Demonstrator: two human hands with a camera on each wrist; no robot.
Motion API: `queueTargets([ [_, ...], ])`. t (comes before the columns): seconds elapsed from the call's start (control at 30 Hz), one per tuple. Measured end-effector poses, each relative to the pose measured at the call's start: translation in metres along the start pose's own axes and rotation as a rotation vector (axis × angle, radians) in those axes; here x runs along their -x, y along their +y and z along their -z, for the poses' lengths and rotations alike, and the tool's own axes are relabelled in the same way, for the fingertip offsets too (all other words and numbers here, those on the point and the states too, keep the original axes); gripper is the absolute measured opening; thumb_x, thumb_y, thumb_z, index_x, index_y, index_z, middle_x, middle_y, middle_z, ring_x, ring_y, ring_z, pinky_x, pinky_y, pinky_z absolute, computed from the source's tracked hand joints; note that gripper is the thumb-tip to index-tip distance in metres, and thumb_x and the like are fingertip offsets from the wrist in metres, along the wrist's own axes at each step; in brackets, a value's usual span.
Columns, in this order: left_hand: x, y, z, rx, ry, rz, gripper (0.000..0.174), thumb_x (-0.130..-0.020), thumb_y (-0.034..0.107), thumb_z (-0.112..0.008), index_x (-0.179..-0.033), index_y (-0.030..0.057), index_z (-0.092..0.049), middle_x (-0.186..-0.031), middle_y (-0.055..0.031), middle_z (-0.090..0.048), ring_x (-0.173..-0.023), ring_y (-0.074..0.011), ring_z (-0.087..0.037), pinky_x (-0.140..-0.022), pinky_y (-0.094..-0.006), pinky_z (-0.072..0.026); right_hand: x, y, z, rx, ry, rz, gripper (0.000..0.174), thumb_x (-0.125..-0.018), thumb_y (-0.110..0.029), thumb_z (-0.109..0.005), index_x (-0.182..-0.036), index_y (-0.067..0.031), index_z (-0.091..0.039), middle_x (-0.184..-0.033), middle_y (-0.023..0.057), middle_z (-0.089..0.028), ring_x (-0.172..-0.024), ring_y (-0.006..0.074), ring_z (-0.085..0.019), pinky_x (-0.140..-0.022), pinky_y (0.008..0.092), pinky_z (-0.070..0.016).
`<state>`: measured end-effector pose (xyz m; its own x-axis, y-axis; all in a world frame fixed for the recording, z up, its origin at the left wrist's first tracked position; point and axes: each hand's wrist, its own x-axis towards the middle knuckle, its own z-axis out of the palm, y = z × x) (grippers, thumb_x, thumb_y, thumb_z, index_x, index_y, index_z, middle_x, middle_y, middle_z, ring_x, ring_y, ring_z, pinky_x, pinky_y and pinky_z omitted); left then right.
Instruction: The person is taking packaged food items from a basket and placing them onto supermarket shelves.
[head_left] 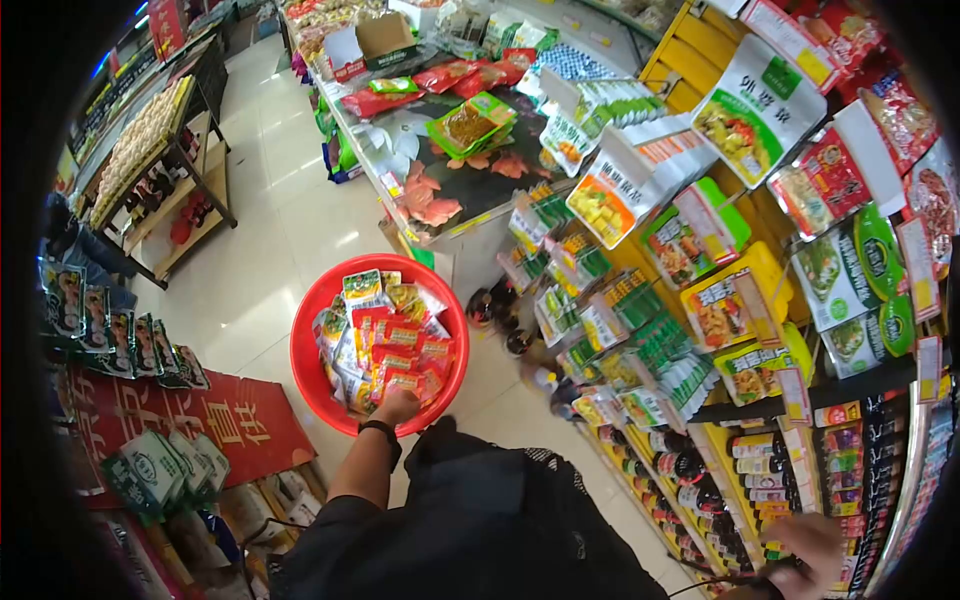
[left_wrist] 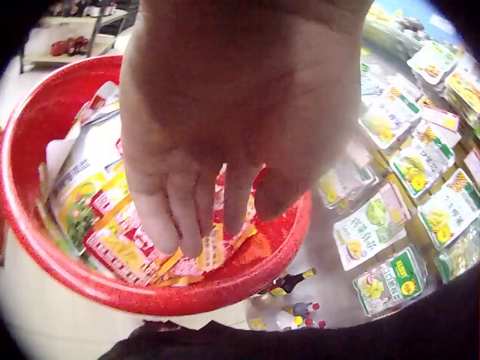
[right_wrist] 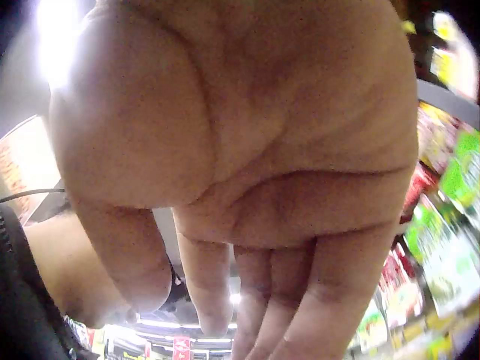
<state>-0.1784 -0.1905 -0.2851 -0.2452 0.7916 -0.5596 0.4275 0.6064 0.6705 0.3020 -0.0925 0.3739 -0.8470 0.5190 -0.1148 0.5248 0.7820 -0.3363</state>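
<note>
A red plastic basin [head_left: 302, 385] full of flat seasoning-style packets [head_left: 398, 345] stands in front of the person. The left hand [head_left: 399, 404] reaches in over its near rim. In the left wrist view, the left hand's fingers [left_wrist: 154, 217] point down, their tips at the red-and-yellow packets [left_wrist: 124, 244], the thumb apart on the right. White packets with food pictures [left_wrist: 82, 176] lie beside them. Off by the shelf at lower right is the right hand [head_left: 808, 552], with nothing in it. Its fingers [right_wrist: 330, 307] hang loosely bent in the right wrist view.
On the right, a rack carries hanging food pouches [head_left: 605, 190], with bottles [head_left: 760, 465] on shelves below. A display table [head_left: 400, 145] with packaged goods stands ahead. At left are hanging packets [head_left: 120, 340] and a red banner [head_left: 235, 415]. Bottles [head_left: 490, 305] stand beside the basin.
</note>
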Motion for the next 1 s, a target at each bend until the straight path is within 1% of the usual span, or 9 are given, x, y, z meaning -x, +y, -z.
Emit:
queueTargets([
  [0.03, 0.005, -0.007, -0.002, 0.077, 0.004, 0.113, 0.026, -0.079, 0.024, -0.061, -0.083, -0.0014, -0.069, -0.074, -0.0167, -0.065, -0.07, -0.0269, -0.062, -0.067, -0.0388, -0.0498, -0.008, 0.032, -0.027, -0.264, -0.081, -0.022, 0.045, -0.089, -0.025, -0.059, -0.124, 0.0039, -0.058, -0.097, 0.0187, -0.066, -0.077, 0.0257, -0.066, -0.078, 0.0396, -0.0508],
  [0.1, 0.012, -0.015, -0.008, 0.238, 0.021, 0.337, 0.029, -0.077, 0.023, -0.06, -0.088, -0.0012, -0.071, -0.091, -0.0244, -0.07, -0.092, -0.0336, -0.068, -0.082, -0.0399, -0.052, -0.031, 0.061, -0.086, -0.439, 0.059, -0.221, 0.053, -0.083, -0.011, -0.067, -0.132, 0.0024, -0.053, -0.107, 0.02, -0.066, -0.091, 0.0279, -0.066, -0.081, 0.0359, -0.0519],
  [0.17, 0.014, -0.023, -0.012, 0.157, 0.145, 0.3, 0.032, -0.076, 0.022, -0.062, -0.096, -0.0021, -0.069, -0.101, -0.0264, -0.067, -0.099, -0.0365, -0.065, -0.088, -0.0416, -0.0507, -0.05, 0.087, -0.144, -0.505, 0.068, -0.487, 0.051, -0.087, -0.006, -0.065, -0.135, 0.0027, -0.05, -0.112, 0.0164, -0.063, -0.093, 0.0214, -0.065, -0.083, 0.0307, -0.0517],
  [0.23, 0.017, -0.03, -0.011, 0.071, 0.262, 0.263, 0.037, -0.076, 0.021, -0.063, -0.105, -0.0031, -0.067, -0.11, -0.0285, -0.065, -0.106, -0.0394, -0.063, -0.095, -0.0434, -0.0493, -0.05, 0.121, -0.199, -0.513, -0.032, -0.542, 0.05, -0.09, -0.012, -0.065, -0.135, 0.0036, -0.05, -0.109, 0.0162, -0.063, -0.09, 0.0209, -0.065, -0.079, 0.0308, -0.0523],
  [0.27, 0.007, -0.043, -0.011, 0.12, 0.23, 0.292, 0.051, -0.076, 0.018, -0.061, -0.122, -0.003, -0.057, -0.124, -0.0314, -0.056, -0.117, -0.0435, -0.054, -0.102, -0.0453, -0.0446, -0.044, 0.142, -0.233, -0.537, -0.074, -0.544, 0.05, -0.091, -0.016, -0.066, -0.134, 0.0045, -0.05, -0.104, 0.0152, -0.064, -0.089, 0.02, -0.065, -0.077, 0.0307, -0.0524],
  [0.37, 0.011, -0.015, 0.012, 0.078, 0.407, 0.273, 0.056, -0.077, 0.014, -0.059, -0.13, -0.0016, -0.05, -0.129, -0.033, -0.05, -0.122, -0.0457, -0.049, -0.104, -0.0461, -0.0418, -0.029, 0.172, -0.312, -0.526, -0.282, -0.644, 0.05, -0.091, -0.023, -0.066, -0.135, -0.0018, -0.053, -0.103, 0.0126, -0.067, -0.091, 0.0186, -0.065, -0.08, 0.0313, -0.0521],
  [0.47, -0.006, -0.031, 0.02, 0.19, 0.42, 0.221, 0.057, -0.077, 0.012, -0.06, -0.131, -0.0008, -0.05, -0.124, -0.0314, -0.056, -0.119, -0.045, -0.053, -0.102, -0.0459, -0.0431, -0.035, 0.15, -0.33, -0.547, -0.472, -0.83, 0.047, -0.094, -0.022, -0.063, -0.135, -0.0022, -0.053, -0.105, 0.0101, -0.067, -0.096, 0.0151, -0.064, -0.084, 0.0301, -0.0509],
  [0.83, -0.047, -0.075, 0.019, 0.284, 0.194, 0.376, 0.057, -0.081, 0.02, -0.066, -0.128, -0.007, -0.05, -0.121, -0.0295, -0.061, -0.118, -0.0393, -0.058, -0.097, -0.0399, -0.0473, 0.085, 0.163, -0.424, -0.888, -0.275, -1.301, 0.051, -0.092, -0.021, -0.058, -0.137, 0.0012, -0.049, -0.105, 0.0117, -0.068, -0.091, 0.0189, -0.066, -0.078, 0.0316, -0.0519],
  [1.0, -0.053, -0.082, 0.015, 0.111, -0.043, 0.45, 0.058, -0.083, 0.03, -0.064, -0.134, 0.0043, -0.049, -0.117, -0.0267, -0.064, -0.105, -0.0378, -0.065, -0.083, -0.043, -0.0549, 0.09, 0.135, -0.418, -0.894, -0.36, -1.376, 0.049, -0.093, -0.02, -0.056, -0.136, 0.001, -0.049, -0.105, 0.0117, -0.068, -0.092, 0.0196, -0.066, -0.078, 0.0325, -0.0522],
])
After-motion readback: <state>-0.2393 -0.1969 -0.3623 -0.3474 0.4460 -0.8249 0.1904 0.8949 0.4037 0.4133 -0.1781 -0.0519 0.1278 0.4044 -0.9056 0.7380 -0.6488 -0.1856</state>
